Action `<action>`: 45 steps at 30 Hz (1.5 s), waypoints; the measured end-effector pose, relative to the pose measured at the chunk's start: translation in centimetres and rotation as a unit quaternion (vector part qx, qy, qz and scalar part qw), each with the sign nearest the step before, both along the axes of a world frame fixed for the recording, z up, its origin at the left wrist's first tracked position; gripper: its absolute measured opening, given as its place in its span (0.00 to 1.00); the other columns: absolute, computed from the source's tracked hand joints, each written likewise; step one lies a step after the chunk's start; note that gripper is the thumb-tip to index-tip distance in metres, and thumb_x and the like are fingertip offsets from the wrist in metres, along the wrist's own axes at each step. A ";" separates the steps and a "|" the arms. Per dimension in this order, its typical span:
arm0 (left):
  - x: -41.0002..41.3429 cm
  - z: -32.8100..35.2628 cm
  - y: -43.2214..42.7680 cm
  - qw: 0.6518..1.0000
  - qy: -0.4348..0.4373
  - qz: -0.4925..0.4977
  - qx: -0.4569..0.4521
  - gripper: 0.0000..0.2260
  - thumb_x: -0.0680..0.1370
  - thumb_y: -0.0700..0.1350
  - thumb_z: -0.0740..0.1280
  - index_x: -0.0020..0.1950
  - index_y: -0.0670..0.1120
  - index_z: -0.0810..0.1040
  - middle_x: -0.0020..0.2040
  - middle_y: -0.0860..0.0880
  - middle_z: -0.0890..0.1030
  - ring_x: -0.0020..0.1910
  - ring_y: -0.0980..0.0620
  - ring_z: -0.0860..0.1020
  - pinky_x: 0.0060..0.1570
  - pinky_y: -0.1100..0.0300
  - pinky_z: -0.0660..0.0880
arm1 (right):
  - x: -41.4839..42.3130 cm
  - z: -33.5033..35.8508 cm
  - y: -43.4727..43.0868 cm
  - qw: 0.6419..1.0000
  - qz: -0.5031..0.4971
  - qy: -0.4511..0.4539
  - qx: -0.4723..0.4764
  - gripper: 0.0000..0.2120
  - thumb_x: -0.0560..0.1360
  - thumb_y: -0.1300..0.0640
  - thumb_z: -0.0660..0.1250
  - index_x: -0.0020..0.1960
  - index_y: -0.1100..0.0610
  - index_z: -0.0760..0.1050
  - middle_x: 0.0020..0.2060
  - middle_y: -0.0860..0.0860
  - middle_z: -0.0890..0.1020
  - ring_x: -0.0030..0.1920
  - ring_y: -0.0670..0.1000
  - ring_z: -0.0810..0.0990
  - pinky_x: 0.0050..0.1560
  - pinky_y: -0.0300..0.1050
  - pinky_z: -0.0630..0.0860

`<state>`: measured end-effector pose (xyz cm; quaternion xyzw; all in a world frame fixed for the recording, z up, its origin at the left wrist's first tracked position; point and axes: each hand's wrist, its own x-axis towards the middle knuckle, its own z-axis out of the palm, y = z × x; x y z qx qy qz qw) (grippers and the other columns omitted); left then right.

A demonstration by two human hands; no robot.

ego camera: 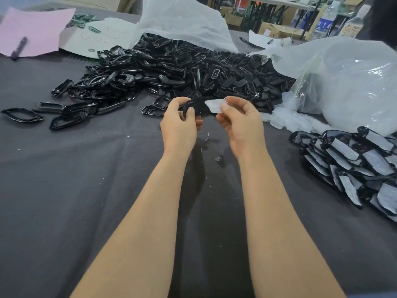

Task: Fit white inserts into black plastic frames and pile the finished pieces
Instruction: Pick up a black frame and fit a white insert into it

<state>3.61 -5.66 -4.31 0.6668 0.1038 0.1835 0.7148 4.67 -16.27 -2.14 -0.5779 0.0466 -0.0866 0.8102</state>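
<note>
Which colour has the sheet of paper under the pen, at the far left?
Pale pink; the sheet of paper under the pen shows in the head view.

Left hand: I see my left hand [179, 123] curled round one end of a glossy black oval plastic frame [196, 105], held above the table.
Right hand: my right hand [242, 123] pinches a thin white rectangular insert [212, 105] between thumb and forefinger, its far edge touching the frame.
Loose stock: a big heap of black plastic frames [171, 67] spills from a translucent white plastic bag [182, 18] behind my hands.
Finished pile: a stack of black frames fitted with white inserts [354, 164] lies at my right, beside a crumpled clear plastic bag [348, 82].
Table: a dark grey cloth cover [86, 190], small white scraps near my wrists.
Far left: a pink paper sheet [36, 26] with a dark pen [19, 47] on it.
</note>
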 end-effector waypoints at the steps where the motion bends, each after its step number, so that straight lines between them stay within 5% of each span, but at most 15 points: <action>1: 0.0 0.0 0.0 1.000 0.001 -0.002 0.004 0.08 0.81 0.37 0.60 0.55 0.49 0.73 0.42 0.45 0.79 0.29 0.61 0.79 0.41 0.62 0.80 | 0.0 -0.1 0.1 1.000 -0.011 -0.013 -0.024 0.07 0.76 0.68 0.65 0.51 0.60 0.73 0.38 0.50 0.78 0.33 0.42 0.78 0.38 0.34 0.78; 7: -0.2 0.1 -0.1 0.999 0.001 -0.024 0.028 0.09 0.82 0.38 0.60 0.58 0.49 0.74 0.47 0.41 0.81 0.31 0.62 0.80 0.44 0.61 0.81 | 0.0 -0.3 0.4 0.995 -0.015 -0.051 -0.086 0.06 0.76 0.67 0.66 0.47 0.57 0.76 0.38 0.50 0.80 0.35 0.42 0.80 0.43 0.36 0.79; 15: -0.4 0.4 -0.3 0.998 -0.017 -0.047 0.047 0.09 0.81 0.37 0.62 0.55 0.50 0.74 0.40 0.50 0.82 0.34 0.62 0.80 0.42 0.63 0.80 | -0.5 -0.8 1.2 0.967 -0.074 -0.095 -0.225 0.08 0.76 0.65 0.67 0.53 0.58 0.71 0.40 0.49 0.79 0.43 0.49 0.81 0.45 0.40 0.80; 19: -0.6 0.5 -0.4 0.996 -0.033 -0.050 0.066 0.09 0.81 0.36 0.61 0.55 0.50 0.74 0.39 0.51 0.81 0.35 0.62 0.81 0.43 0.64 0.80 | -0.4 -1.1 1.6 0.941 -0.129 -0.120 -0.288 0.07 0.75 0.64 0.68 0.52 0.59 0.73 0.38 0.45 0.77 0.38 0.40 0.77 0.41 0.27 0.72; 27: -0.9 0.6 -0.6 0.989 -0.071 -0.061 0.117 0.10 0.81 0.34 0.61 0.54 0.49 0.72 0.38 0.55 0.77 0.34 0.69 0.78 0.37 0.74 0.75 | -0.3 -1.3 1.7 0.933 -0.161 -0.115 -0.302 0.07 0.75 0.65 0.67 0.48 0.56 0.71 0.35 0.41 0.74 0.35 0.34 0.75 0.38 0.24 0.69; 33: -0.7 0.5 -0.6 0.986 -0.085 -0.062 0.130 0.10 0.81 0.36 0.61 0.55 0.50 0.73 0.40 0.56 0.78 0.35 0.67 0.80 0.39 0.71 0.77 | 0.0 -1.3 1.4 0.945 -0.160 -0.073 -0.275 0.07 0.75 0.61 0.69 0.49 0.56 0.71 0.36 0.42 0.74 0.37 0.38 0.73 0.40 0.25 0.69; 37: -0.4 0.3 -0.6 0.990 -0.079 -0.071 0.089 0.12 0.81 0.36 0.61 0.50 0.54 0.74 0.40 0.51 0.81 0.35 0.60 0.82 0.44 0.62 0.80 | 0.5 -1.2 0.8 0.984 -0.081 0.027 -0.155 0.09 0.75 0.58 0.69 0.53 0.56 0.72 0.40 0.47 0.77 0.41 0.44 0.76 0.46 0.37 0.75; 45: -0.1 0.1 -0.6 0.995 -0.047 -0.085 0.038 0.12 0.81 0.37 0.60 0.51 0.55 0.74 0.40 0.49 0.83 0.37 0.57 0.83 0.42 0.65 0.79 | 0.6 -1.4 1.1 0.995 -0.048 0.026 -0.086 0.05 0.78 0.61 0.65 0.43 0.58 0.76 0.33 0.50 0.77 0.33 0.45 0.75 0.38 0.39 0.75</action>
